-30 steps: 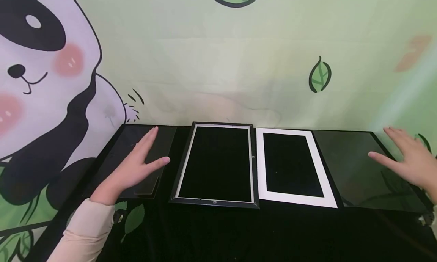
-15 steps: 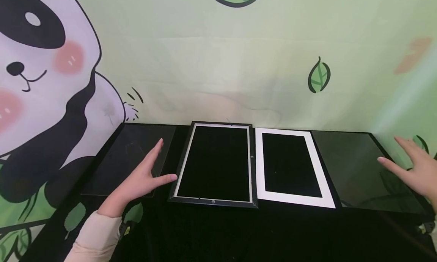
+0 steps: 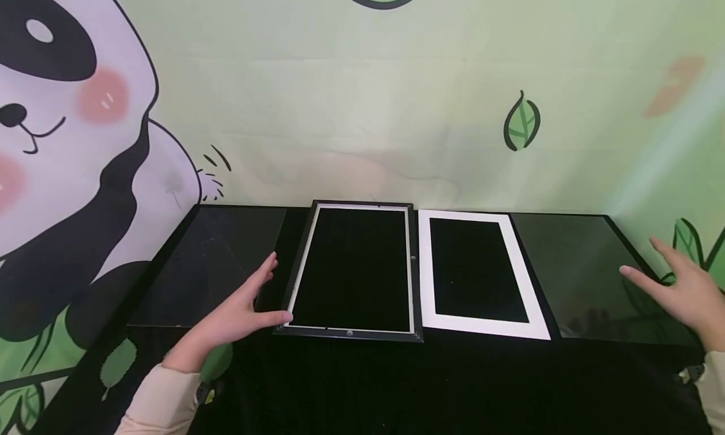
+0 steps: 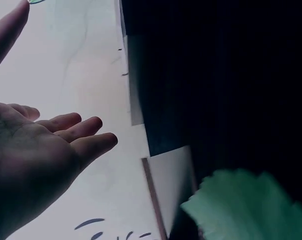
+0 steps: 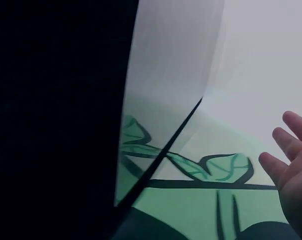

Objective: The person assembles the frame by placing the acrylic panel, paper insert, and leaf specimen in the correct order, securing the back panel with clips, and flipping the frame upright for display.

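Note:
In the head view my left hand (image 3: 238,315) is open, its thumb tip overlapping the lower left corner of a black picture frame (image 3: 418,296) with a pale inner edge. Its other fingers extend over the dark flat panel (image 3: 209,259) on the left. My right hand (image 3: 688,290) is held open above the right edge of a glossy, see-through-looking sheet (image 3: 578,265). Between frame and sheet lies a white mat board (image 3: 481,325) with a rectangular cutout. The left wrist view shows the left hand (image 4: 45,155) with fingers spread; only part of the right hand (image 5: 293,175) enters the right wrist view.
A black-covered table (image 3: 453,391) carries the row of flat pieces. Green leaf shapes (image 3: 119,362) show at its left front. Close behind stands a pale green backdrop (image 3: 340,107) printed with a panda (image 3: 136,189) and leaves.
My left hand has moved right and nearer to me, its thumb now over the frame's corner. The right hand has sunk a little. The flat pieces lie as before; the head view has shifted slightly.

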`<state>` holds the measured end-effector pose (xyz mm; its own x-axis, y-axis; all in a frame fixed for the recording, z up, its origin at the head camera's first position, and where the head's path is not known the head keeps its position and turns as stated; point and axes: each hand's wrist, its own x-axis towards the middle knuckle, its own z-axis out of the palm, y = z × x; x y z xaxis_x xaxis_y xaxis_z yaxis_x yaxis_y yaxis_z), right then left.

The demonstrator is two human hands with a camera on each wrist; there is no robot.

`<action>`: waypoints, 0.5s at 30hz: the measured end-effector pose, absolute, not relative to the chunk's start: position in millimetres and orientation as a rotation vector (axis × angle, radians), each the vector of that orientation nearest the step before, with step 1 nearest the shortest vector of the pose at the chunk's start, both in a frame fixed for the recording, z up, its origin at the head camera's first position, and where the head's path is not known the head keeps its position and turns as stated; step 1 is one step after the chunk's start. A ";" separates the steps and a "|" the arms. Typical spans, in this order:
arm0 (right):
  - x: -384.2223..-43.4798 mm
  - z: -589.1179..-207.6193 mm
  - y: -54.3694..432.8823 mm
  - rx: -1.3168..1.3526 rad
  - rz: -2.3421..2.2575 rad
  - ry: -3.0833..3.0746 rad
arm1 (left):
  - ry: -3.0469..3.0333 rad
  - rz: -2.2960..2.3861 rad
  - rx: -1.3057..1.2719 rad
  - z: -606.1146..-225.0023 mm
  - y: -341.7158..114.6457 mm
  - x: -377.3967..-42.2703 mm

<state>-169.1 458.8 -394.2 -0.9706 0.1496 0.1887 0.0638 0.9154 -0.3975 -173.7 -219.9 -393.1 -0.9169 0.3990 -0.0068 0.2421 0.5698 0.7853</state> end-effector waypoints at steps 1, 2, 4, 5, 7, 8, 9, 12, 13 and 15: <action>-170.3 -397.8 462.6 -0.173 0.587 -2.861 | 2.609 1.269 0.545 -394.7 -219.6 -173.4; -172.7 -404.0 468.6 -0.180 0.584 -2.852 | 2.604 1.268 0.547 -395.9 -219.2 -173.2; -177.3 -417.1 482.8 -0.207 0.582 -2.849 | 2.597 1.263 0.548 -397.5 -218.0 -172.4; -179.6 -425.3 490.6 -0.217 0.578 -2.845 | 2.596 1.257 0.544 -398.4 -217.6 -172.2; -183.5 -440.9 506.3 -0.244 0.573 -2.849 | 2.597 1.244 0.534 -399.8 -217.0 -171.6; -184.9 -449.1 513.3 -0.252 0.569 -2.846 | 2.597 1.239 0.528 -400.4 -216.7 -171.3; -185.6 -454.7 518.4 -0.262 0.574 -2.852 | 2.594 1.236 0.519 -401.1 -216.6 -171.2; -184.4 -464.6 526.3 -0.295 0.602 -2.857 | 2.575 1.238 0.495 -403.3 -216.2 -171.2; -182.2 -463.5 525.7 -0.302 0.619 -2.861 | 2.567 1.239 0.488 -404.1 -216.2 -171.4; -177.3 -461.3 521.4 -0.322 0.653 -2.858 | 2.549 1.246 0.474 -405.8 -216.4 -172.1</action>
<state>-177.3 521.4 -461.3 -0.9581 0.2516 0.1370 0.1671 0.8793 -0.4460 -172.1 -216.4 -405.8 -0.9117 0.4004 -0.0922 0.1732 0.5781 0.7974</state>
